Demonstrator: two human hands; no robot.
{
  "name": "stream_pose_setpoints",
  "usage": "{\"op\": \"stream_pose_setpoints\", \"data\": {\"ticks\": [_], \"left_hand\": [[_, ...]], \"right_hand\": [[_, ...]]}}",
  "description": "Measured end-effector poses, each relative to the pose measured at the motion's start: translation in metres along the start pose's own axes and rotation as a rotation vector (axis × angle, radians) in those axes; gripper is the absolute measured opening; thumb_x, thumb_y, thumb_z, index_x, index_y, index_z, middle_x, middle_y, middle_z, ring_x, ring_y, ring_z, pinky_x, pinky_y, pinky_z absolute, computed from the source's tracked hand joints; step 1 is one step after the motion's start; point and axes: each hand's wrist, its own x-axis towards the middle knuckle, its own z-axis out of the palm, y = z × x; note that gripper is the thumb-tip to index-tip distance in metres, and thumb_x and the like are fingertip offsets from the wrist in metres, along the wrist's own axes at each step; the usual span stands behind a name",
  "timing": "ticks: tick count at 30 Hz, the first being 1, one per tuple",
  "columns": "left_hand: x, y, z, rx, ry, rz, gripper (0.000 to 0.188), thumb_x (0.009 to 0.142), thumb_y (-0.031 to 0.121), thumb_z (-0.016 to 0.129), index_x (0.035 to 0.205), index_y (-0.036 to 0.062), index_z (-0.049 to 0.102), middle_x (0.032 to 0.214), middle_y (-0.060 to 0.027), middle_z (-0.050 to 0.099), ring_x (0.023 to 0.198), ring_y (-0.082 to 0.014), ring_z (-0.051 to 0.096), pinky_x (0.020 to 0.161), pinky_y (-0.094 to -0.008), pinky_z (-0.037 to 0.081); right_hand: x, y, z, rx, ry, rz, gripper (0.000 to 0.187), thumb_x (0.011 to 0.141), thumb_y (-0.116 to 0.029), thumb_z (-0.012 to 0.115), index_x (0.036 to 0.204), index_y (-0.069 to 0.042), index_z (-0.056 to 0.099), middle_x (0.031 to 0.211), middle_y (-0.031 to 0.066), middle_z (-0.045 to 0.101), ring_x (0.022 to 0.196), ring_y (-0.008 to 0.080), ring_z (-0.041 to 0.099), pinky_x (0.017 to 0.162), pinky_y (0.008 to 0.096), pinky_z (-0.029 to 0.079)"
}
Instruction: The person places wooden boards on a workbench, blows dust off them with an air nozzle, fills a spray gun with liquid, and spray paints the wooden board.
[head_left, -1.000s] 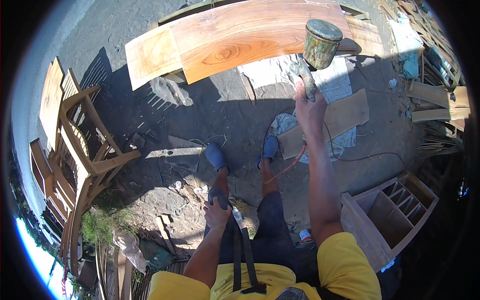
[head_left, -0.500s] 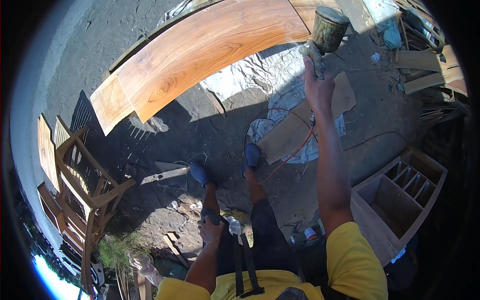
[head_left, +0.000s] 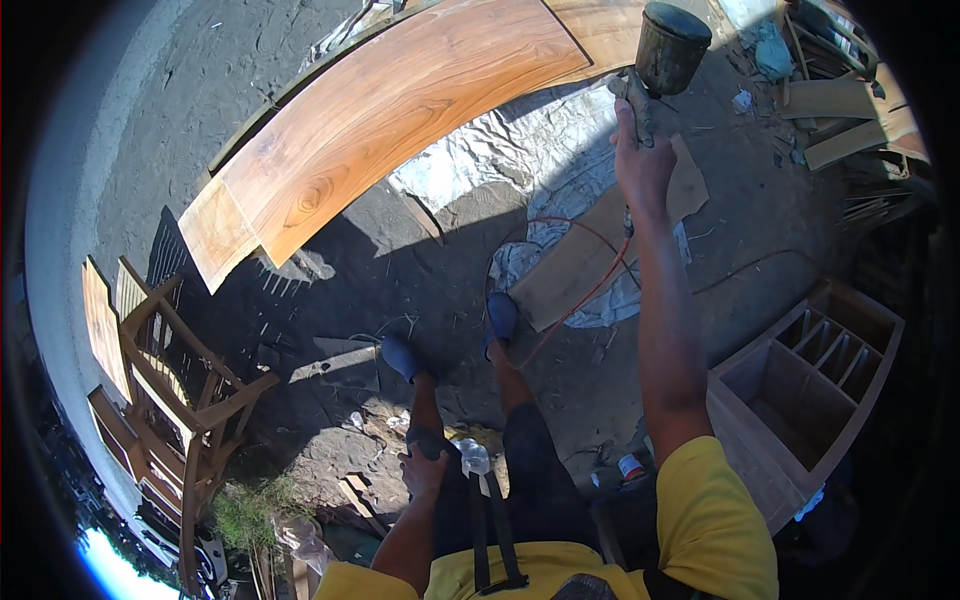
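My right hand [head_left: 645, 165] is stretched far forward and closed around the handle of a paint spray gun [head_left: 637, 105]. Its stained dark cup [head_left: 672, 50] sits at the far end, and a red hose [head_left: 600, 285] runs down from the handle. Just left of the gun lies a long, wavy-grained wooden panel [head_left: 400, 120], partly in sunlight; the gun is near its right-hand part, beside a second paler panel [head_left: 600, 35]. My left hand [head_left: 426, 470] rests on my left knee, fingers spread over the dark cloth, holding nothing.
A wooden chair frame [head_left: 190, 370] stands at left. At right is a wooden drawer unit with compartments [head_left: 790, 400]. A crumpled white sheet [head_left: 460, 160] and a flat brown board [head_left: 575, 260] lie on the ground, the hose looping across them. Scrap boards [head_left: 835, 100] pile up far right.
The view has shifted slightly, so the panel sits a little farther left. My right hand and the spray gun have moved slightly right and away from me. My left hand stays on the knee.
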Motion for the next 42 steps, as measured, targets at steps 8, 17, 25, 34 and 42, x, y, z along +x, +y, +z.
{"op": "stream_pose_setpoints", "data": {"ticks": [8, 17, 25, 34, 42], "left_hand": [[-0.001, -0.007, -0.012, -0.008, 0.009, 0.032, 0.085, 0.079, 0.051, 0.079, 0.148, 0.0109, 0.05, 0.135, -0.028, 0.053, 0.123, -0.0461, 0.061, 0.1, -0.0546, 0.054], [0.003, 0.006, -0.134, -0.673, 0.47, 0.737, 0.063, 0.095, 0.038, 0.076, 0.142, 0.0018, 0.057, 0.133, -0.0249, 0.061, 0.127, -0.0423, 0.059, 0.107, -0.0501, 0.047], [-0.154, 0.072, -0.342, -0.691, 0.243, 1.42, 0.092, 0.078, 0.034, 0.093, 0.149, -0.0025, 0.047, 0.142, -0.0206, 0.061, 0.131, -0.0335, 0.061, 0.111, -0.0444, 0.048], [-0.254, 0.037, -0.305, -0.539, 0.171, 1.747, 0.088, 0.063, 0.019, 0.095, 0.14, 0.0035, 0.056, 0.136, -0.0175, 0.065, 0.119, -0.0345, 0.07, 0.102, -0.0421, 0.056], [-0.371, 0.09, -0.219, -0.183, 0.068, 2.078, 0.078, 0.071, 0.016, 0.087, 0.141, 0.0039, 0.055, 0.125, -0.0211, 0.065, 0.114, -0.0429, 0.068, 0.094, -0.0478, 0.059]], "right_hand": [[-0.079, -0.049, -0.008, 0.153, -0.23, 0.138, 0.044, 0.102, -0.043, 0.067, 0.1, -0.001, 0.076, 0.074, 0.0077, 0.071, 0.072, 0.0174, 0.067, 0.071, 0.0373, 0.051], [-0.267, -0.114, -0.013, 0.54, -0.481, -0.014, 0.032, 0.102, -0.03, 0.072, 0.113, 0.0, 0.072, 0.076, 0.0057, 0.071, 0.067, 0.0088, 0.067, 0.057, 0.0283, 0.052], [-0.455, -0.17, -0.07, 0.583, -0.358, -0.327, 0.041, 0.093, -0.01, 0.076, 0.13, -0.002, 0.062, 0.116, 0.0202, 0.071, 0.102, 0.0415, 0.073, 0.08, 0.0439, 0.059], [-0.535, -0.176, -0.241, 0.5, -0.442, -0.141, 0.085, 0.082, -0.04, 0.089, 0.148, -0.004, 0.05, 0.128, 0.0244, 0.065, 0.114, 0.0406, 0.069, 0.094, 0.0465, 0.056], [-0.5, -0.183, -0.425, -0.004, 0.233, -0.313, 0.091, 0.078, -0.048, 0.088, 0.147, -0.001, 0.051, 0.132, 0.0194, 0.057, 0.117, 0.0353, 0.06, 0.097, 0.0466, 0.052]]}}
